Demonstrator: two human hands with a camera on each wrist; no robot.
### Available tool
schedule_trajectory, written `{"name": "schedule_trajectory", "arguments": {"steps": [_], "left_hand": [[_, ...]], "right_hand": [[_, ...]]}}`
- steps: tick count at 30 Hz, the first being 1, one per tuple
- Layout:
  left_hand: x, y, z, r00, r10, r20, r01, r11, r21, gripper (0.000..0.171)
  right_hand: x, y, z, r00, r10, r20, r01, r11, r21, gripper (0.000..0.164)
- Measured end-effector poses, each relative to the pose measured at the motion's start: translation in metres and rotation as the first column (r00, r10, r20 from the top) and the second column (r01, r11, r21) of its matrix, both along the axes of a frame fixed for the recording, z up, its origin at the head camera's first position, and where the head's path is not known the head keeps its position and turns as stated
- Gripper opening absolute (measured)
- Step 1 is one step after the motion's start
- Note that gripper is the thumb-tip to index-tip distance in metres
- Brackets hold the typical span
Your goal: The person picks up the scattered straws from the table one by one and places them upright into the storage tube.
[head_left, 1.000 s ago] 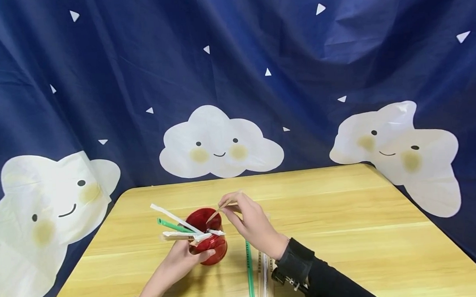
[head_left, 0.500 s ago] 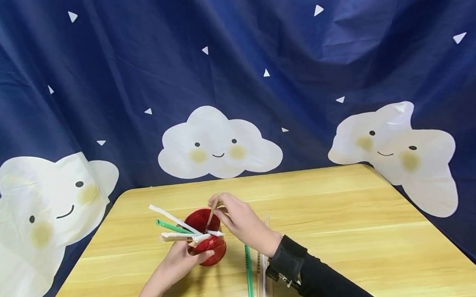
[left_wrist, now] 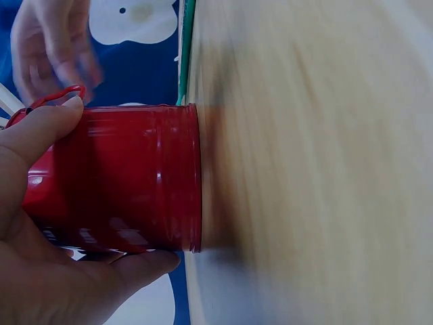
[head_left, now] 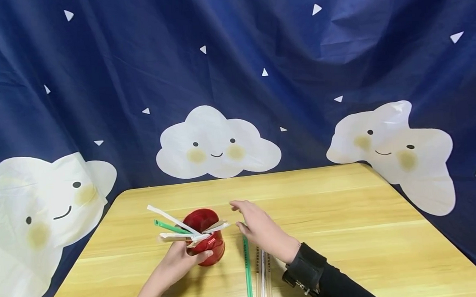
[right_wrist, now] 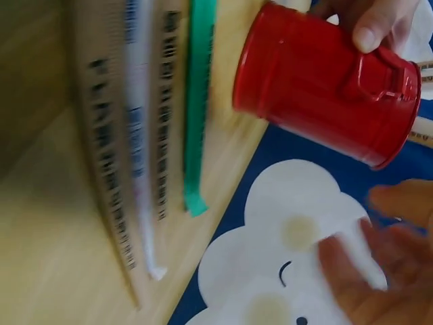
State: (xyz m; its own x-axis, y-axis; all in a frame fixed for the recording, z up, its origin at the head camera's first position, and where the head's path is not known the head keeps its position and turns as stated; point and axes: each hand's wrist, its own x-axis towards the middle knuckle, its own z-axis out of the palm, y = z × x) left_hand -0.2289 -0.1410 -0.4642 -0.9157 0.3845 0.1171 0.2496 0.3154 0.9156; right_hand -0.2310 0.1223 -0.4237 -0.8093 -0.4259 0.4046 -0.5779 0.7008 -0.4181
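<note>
My left hand (head_left: 181, 262) grips the side of a red metal bucket (head_left: 216, 252), its thumb near the small wire handle in the left wrist view. The bucket stands on the table. Several slim, paper-wrapped straws lean out of its mouth: a long white straw (head_left: 164, 213), a green straw (head_left: 169, 226) and others fan left, while a brown straw (head_left: 216, 225) leans right. Their lower ends are hidden inside. Just right of the rim, my right hand (head_left: 266, 231) is apart from the bucket, fingers loosely extended and holding nothing.
On the wooden table (head_left: 347, 232), a green straw (right_wrist: 199, 101), a white straw (right_wrist: 139, 128) and two brown straws lie side by side, right of the bucket and partly below my right forearm. Behind the table hangs a dark blue curtain (head_left: 298, 73) printed with clouds.
My right hand has let go of the brown straw over the bucket and drawn back right. That straw now leans on the right rim. The left hand keeps its grip on the bucket.
</note>
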Motion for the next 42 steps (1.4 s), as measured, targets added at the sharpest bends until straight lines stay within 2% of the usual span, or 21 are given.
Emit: {"name": "schedule_trajectory", "arguments": {"steps": [2, 3, 5, 7, 9, 12, 15, 20, 24, 28, 33, 36, 42], "left_hand": [[0.0, 0.0, 0.001, 1.0, 0.004, -0.001, -0.004, 1.0, -0.005, 0.066], [0.0, 0.0, 0.001, 1.0, 0.006, -0.001, -0.006, 1.0, -0.006, 0.065], [0.0, 0.001, 0.001, 1.0, 0.014, 0.0, -0.014, 1.0, -0.009, 0.065], [0.0, 0.001, 0.0, 1.0, 0.016, -0.008, -0.016, 1.0, -0.014, 0.065], [0.0, 0.002, 0.0, 1.0, 0.012, -0.003, -0.012, 1.0, -0.013, 0.066], [-0.001, 0.004, -0.001, 1.0, 0.005, -0.011, -0.005, 1.0, -0.012, 0.066], [-0.001, 0.004, -0.001, 1.0, 0.005, -0.006, -0.005, 1.0, 0.001, 0.066], [0.0, 0.002, -0.001, 1.0, 0.011, 0.0, -0.011, 1.0, -0.008, 0.068], [0.0, 0.002, -0.001, 1.0, 0.006, -0.004, -0.006, 1.0, -0.017, 0.068], [0.001, 0.001, -0.001, 1.0, -0.004, -0.008, 0.004, 1.0, -0.019, 0.067], [0.003, 0.001, 0.0, 1.0, 0.004, 0.023, -0.004, 1.0, -0.02, 0.065], [0.003, 0.001, 0.0, 0.999, 0.013, 0.031, -0.012, 1.0, -0.023, 0.065], [0.001, 0.001, 0.0, 1.0, 0.006, 0.006, -0.006, 1.0, -0.01, 0.068]], "right_hand": [[0.001, 0.007, -0.004, 0.993, -0.104, 0.059, 0.101, 0.994, 0.05, 0.055], [0.002, 0.01, -0.006, 0.981, -0.162, 0.107, 0.154, 0.985, 0.083, 0.053], [0.004, 0.016, -0.008, 0.942, -0.269, 0.201, 0.24, 0.958, 0.156, 0.054], [0.006, 0.021, -0.01, 0.894, -0.361, 0.267, 0.304, 0.924, 0.232, 0.05], [0.009, 0.026, -0.013, 0.857, -0.415, 0.305, 0.339, 0.901, 0.272, 0.046], [0.014, 0.034, -0.016, 0.84, -0.436, 0.323, 0.35, 0.89, 0.291, 0.043], [0.02, 0.037, -0.018, 0.834, -0.436, 0.337, 0.344, 0.89, 0.299, 0.043], [0.03, 0.034, -0.02, 0.825, -0.446, 0.347, 0.336, 0.881, 0.331, 0.035], [0.035, 0.032, -0.022, 0.829, -0.45, 0.331, 0.339, 0.876, 0.342, 0.03], [0.036, 0.032, -0.022, 0.824, -0.457, 0.336, 0.338, 0.871, 0.356, 0.022], [0.033, 0.034, -0.026, 0.812, -0.473, 0.342, 0.34, 0.859, 0.382, 0.01], [0.032, 0.036, -0.027, 0.807, -0.485, 0.337, 0.354, 0.854, 0.381, 0.013], [0.03, 0.043, -0.023, 0.828, -0.479, 0.29, 0.351, 0.848, 0.398, 0.018]]}}
